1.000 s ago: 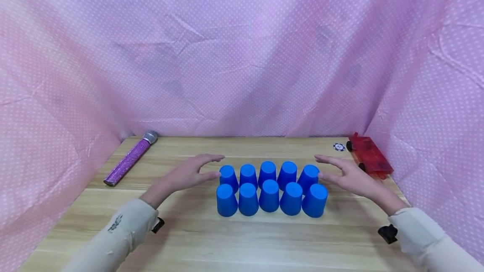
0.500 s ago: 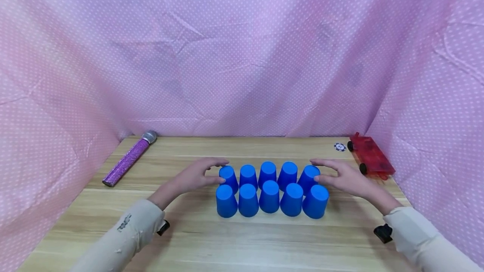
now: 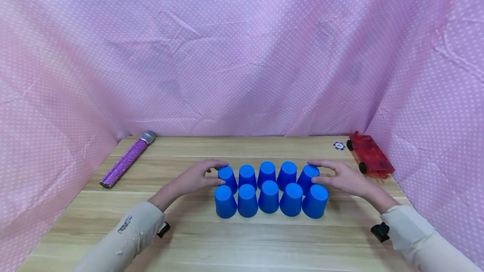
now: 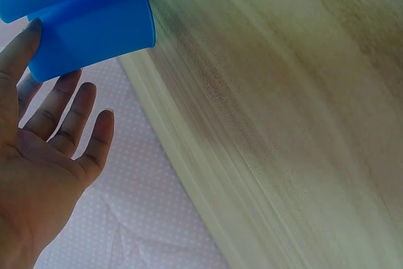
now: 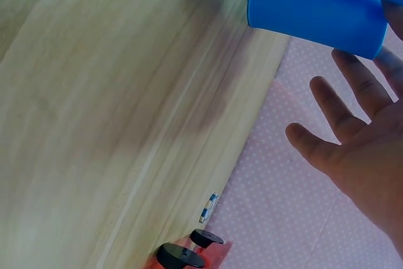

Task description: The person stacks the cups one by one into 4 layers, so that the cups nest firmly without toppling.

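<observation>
Several blue plastic cups stand upside down on the table in two rows. At the left end of the back row, my left hand (image 3: pixel 194 177) pinches the last cup (image 3: pixel 227 176), thumb in front and index finger behind near its top. My right hand (image 3: pixel 344 179) does the same with the cup (image 3: pixel 307 175) at the right end of that row. In the left wrist view the thumb lies on the blue cup (image 4: pixel 94 29) while the other fingers spread loosely. The right wrist view has the fingertips along the far side of the blue cup (image 5: pixel 315 11). Front-row cups (image 3: pixel 269 198) stand untouched.
A glittery purple microphone (image 3: pixel 126 160) lies at the table's left edge. At the back right are a poker chip (image 3: pixel 339 146) and a red toy car (image 3: pixel 370 154) with black wheels. Pink dotted cloth (image 3: pixel 242 53) surrounds the wooden table (image 3: pixel 242 247).
Both hands have moved inward from beside the rows to the two end cups of the back row, and their thumbs and index fingers have closed round them. The cups stand as before.
</observation>
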### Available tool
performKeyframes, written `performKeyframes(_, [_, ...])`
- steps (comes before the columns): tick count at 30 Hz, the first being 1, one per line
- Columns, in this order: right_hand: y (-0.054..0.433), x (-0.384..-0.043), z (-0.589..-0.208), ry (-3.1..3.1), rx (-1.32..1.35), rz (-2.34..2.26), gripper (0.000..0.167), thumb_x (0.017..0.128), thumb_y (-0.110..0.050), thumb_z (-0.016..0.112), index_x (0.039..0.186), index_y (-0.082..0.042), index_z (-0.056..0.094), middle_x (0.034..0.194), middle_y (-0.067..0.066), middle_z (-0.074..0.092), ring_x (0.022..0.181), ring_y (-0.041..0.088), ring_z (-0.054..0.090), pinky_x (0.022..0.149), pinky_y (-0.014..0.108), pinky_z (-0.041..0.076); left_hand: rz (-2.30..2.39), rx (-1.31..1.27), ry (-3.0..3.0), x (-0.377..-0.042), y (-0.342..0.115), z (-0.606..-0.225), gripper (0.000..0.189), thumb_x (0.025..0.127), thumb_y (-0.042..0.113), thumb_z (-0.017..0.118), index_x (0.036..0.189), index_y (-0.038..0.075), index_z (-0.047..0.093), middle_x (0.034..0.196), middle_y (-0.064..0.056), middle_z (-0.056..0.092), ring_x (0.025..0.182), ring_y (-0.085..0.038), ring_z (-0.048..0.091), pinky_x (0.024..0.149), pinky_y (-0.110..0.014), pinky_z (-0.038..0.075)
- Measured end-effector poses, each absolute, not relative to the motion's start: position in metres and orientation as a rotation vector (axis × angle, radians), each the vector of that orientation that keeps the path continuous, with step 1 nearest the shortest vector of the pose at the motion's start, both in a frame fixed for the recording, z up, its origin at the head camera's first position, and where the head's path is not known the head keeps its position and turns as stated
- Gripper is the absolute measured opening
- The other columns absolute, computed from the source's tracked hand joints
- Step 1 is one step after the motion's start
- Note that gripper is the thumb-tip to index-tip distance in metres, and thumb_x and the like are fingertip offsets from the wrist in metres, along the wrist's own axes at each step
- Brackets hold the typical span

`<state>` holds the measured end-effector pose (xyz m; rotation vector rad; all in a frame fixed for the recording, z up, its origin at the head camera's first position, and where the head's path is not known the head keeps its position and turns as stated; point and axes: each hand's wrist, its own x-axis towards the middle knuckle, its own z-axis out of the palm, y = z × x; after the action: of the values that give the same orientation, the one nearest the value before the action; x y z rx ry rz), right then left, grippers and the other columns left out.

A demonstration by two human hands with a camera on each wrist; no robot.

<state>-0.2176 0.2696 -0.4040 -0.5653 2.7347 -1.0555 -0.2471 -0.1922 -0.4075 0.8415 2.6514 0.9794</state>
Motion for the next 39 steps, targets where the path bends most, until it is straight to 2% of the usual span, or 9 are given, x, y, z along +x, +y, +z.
performKeyframes(8, [0.270,-0.221,-0.406,2.689,-0.527,-1.073,0.062,0.092,-0.042,0.070,0.147,-0.020,0.052,0.150,0.018,0.051,0.138,0.050,0.044,0.097,0.070,0.047,0.973,0.849,2.642,-0.250,-0.192,-0.410,0.059,0.090,0.038,0.074,0.142,0.018,0.055,0.130,0.004,0.065,0.122,-0.022,0.059,0.100,-0.051,0.051])
performKeyframes(14, [0.270,-0.223,-0.407,2.694,-0.515,-1.062,0.063,0.091,-0.043,0.071,0.146,-0.019,0.053,0.149,0.018,0.052,0.137,0.050,0.045,0.096,0.072,0.045,0.975,0.820,2.648,-0.252,-0.193,-0.407,0.058,0.090,0.041,0.074,0.141,0.022,0.056,0.128,0.004,0.065,0.122,-0.021,0.058,0.101,-0.051,0.050])
performKeyframes(24, [0.270,-0.225,-0.412,2.667,-0.546,-1.132,0.059,0.091,-0.039,0.073,0.143,-0.019,0.056,0.147,0.017,0.054,0.136,0.049,0.046,0.098,0.072,0.043,0.954,0.822,2.706,-0.274,-0.192,-0.375,0.059,0.090,0.043,0.074,0.141,0.021,0.055,0.128,0.002,0.065,0.123,-0.024,0.058,0.104,-0.052,0.048])
performKeyframes(31, [0.272,-0.228,-0.417,2.667,-0.561,-1.167,0.057,0.091,-0.036,0.074,0.141,-0.017,0.057,0.144,0.016,0.057,0.135,0.047,0.048,0.100,0.073,0.042,0.959,0.843,2.731,-0.303,-0.170,-0.352,0.056,0.089,0.042,0.075,0.138,0.021,0.057,0.127,0.001,0.065,0.122,-0.023,0.058,0.104,-0.051,0.048])
performKeyframes(39, [0.271,-0.227,-0.419,2.659,-0.578,-1.193,0.057,0.091,-0.035,0.073,0.141,-0.013,0.057,0.144,0.016,0.057,0.135,0.047,0.048,0.100,0.074,0.040,0.857,0.838,2.713,-0.325,-0.127,-0.346,0.060,0.088,0.051,0.072,0.139,0.024,0.057,0.130,-0.001,0.065,0.123,-0.025,0.060,0.100,-0.048,0.053])
